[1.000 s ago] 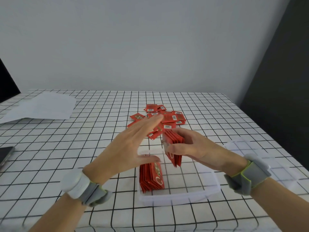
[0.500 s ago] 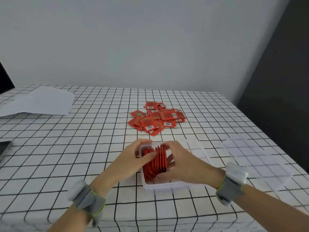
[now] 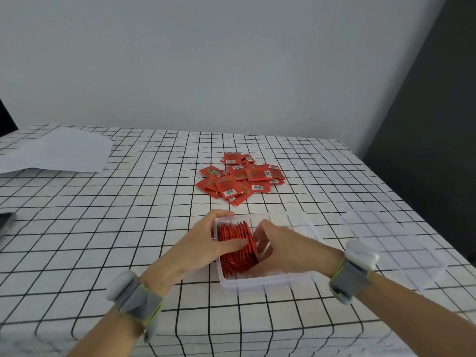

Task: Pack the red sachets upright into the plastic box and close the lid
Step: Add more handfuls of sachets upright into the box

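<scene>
right hand partly behind sachets, lid faint

One box, one lid, two hands, many sachets.

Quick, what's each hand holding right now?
Left hand: grips the upright red sachets in the clear plastic box.
Right hand: grips the same sachets from the other side.

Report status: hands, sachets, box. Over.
Left hand grips plastic box corner, thumb on packed sachets. Right hand pinches row's right end. Loose sachets piled beyond box; lid off, right side.
</scene>
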Demonstrator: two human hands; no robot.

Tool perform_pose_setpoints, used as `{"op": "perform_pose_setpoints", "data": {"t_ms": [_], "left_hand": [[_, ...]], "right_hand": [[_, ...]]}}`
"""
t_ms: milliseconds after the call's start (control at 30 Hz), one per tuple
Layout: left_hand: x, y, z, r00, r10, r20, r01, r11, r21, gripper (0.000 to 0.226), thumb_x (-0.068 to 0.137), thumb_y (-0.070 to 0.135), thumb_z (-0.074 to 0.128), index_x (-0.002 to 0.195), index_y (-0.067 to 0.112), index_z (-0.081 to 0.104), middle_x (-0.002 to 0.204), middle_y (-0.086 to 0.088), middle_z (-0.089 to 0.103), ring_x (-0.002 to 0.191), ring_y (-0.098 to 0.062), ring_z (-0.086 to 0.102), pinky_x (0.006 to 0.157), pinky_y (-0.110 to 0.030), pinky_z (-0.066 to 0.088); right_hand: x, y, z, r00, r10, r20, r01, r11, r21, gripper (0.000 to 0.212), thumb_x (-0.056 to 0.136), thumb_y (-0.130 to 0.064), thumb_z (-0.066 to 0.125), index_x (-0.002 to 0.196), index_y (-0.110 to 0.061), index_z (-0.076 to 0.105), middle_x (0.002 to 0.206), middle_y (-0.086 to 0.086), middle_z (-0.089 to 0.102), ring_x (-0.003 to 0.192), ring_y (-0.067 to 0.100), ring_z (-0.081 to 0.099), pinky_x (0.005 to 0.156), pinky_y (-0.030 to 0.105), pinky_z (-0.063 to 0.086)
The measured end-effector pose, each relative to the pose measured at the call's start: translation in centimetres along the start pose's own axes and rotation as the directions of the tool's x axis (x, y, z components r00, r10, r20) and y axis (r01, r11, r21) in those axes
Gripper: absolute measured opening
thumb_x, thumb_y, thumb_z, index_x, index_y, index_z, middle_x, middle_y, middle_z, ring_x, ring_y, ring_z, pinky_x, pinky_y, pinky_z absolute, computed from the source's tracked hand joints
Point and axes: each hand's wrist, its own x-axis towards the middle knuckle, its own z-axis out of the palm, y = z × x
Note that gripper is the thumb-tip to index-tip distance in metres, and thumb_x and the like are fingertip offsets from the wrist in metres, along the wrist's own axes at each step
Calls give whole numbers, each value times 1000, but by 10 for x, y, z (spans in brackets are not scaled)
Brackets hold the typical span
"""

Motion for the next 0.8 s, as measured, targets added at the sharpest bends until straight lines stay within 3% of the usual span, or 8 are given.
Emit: {"op": "perform_pose_setpoints", "data": {"t_ms": [200, 300, 433, 500, 600, 700, 800], "left_hand": [[0, 8, 4, 998, -45, -35, 44, 999, -27, 56, 77, 34, 89, 123, 37, 58, 110, 5, 76, 95, -10, 76, 81, -29, 62], [-4, 10, 1, 997, -70, -8, 70, 996, -55, 44, 87, 35, 80, 127, 34, 61, 116, 7, 76, 105, -9, 73, 91, -28, 55], [-9, 13, -6, 994, -106, 13, 106, 994, -8, 43, 95, 14, 70, 134, 29, 59, 121, 2, 74, 115, -14, 68, 111, -39, 45], [-10, 16, -7, 993, -112, 21, 112, 994, 6, 44, 95, 20, 71, 136, 28, 56, 123, 3, 72, 116, -13, 67, 111, -37, 44], [-9, 21, -11, 995, -99, 9, 99, 995, 17, 40, 94, 43, 68, 132, 34, 57, 124, 10, 69, 117, -9, 62, 94, -24, 44], [2, 22, -24, 995, -68, -75, 68, 998, -10, 31, 95, 45, 66, 124, 33, 64, 122, 8, 71, 118, -9, 63, 98, -28, 49], [24, 24, -38, 981, -27, -192, 31, 999, 18, 22, 97, 38, 66, 117, 30, 67, 119, 6, 71, 113, -9, 66, 99, -34, 54]], "right_hand": [[2, -2, -1, 999, -54, 9, 53, 997, 60, 66, 69, -34, 94, 115, -20, 49, 113, -5, 67, 93, 12, 71, 66, 21, 54], [-1, 0, -2, 1000, -25, -4, 25, 1000, 15, 72, 68, -42, 93, 118, -21, 47, 112, -7, 64, 94, 12, 68, 72, 25, 55], [-8, 3, -8, 1000, -11, 10, 11, 1000, -24, 72, 70, -47, 91, 120, -24, 45, 110, -10, 60, 93, 10, 67, 76, 26, 56], [-10, 2, -12, 1000, -3, 29, 4, 1000, -28, 70, 71, -44, 90, 120, -25, 44, 111, -10, 60, 98, 13, 69, 79, 29, 57], [-14, 1, -20, 999, 11, 44, -9, 999, -31, 71, 70, -40, 91, 122, -26, 45, 113, -10, 60, 100, 16, 70, 85, 39, 61], [-18, -1, -42, 1000, -17, 8, 17, 999, -35, 61, 71, -43, 91, 115, -32, 51, 111, -12, 64, 91, 10, 71, 70, 27, 57], [-10, -5, -72, 985, -91, -144, 99, 994, 49, 37, 79, -42, 85, 104, -33, 59, 101, -11, 72, 74, 12, 73, 56, 16, 48]]}}
